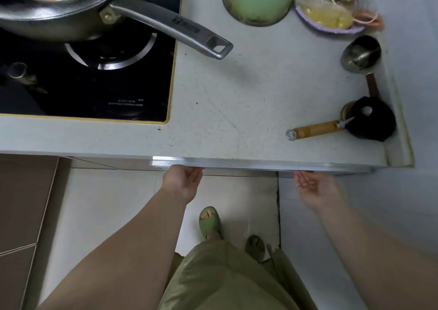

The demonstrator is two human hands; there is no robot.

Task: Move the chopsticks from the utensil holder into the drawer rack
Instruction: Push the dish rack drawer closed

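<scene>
Presently, no chopsticks or utensil holder can be made out; the drawer front (237, 165) shows only as a metal strip under the near edge of the tabletop (237, 96). Both palms face up beneath that strip: left hand (183, 181) and right hand (312, 185), fingers curled under the edge and hidden, so their grip cannot be told. Further out, a pan (71, 6) sits on the stove (94, 84) far left, and a wooden-handled tool (315, 129) lies right.

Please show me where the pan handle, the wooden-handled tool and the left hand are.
pan handle (170, 24), head view, middle of the metal shaft.
wooden-handled tool (316, 129), head view, on the wooden grip.
left hand (183, 181), head view, on the palm.
</scene>
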